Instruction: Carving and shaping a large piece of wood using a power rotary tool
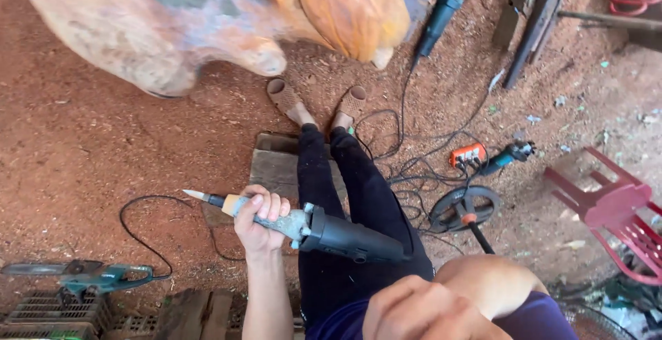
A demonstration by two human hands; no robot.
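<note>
Wrapped around the dusty neck of a die grinder (303, 224), the left hand (258, 223) keeps a closed grip, the pointed bit aimed left across the person's lap; the right hand (414, 309) sits near the lens as a loose fist, holding nothing I can see. A large blurred wood carving (207, 19) looms above. Tangled black cables (407, 167) by the feet could snag, I judge. Plastic crates (48, 312) at lower left show no contents.
</note>
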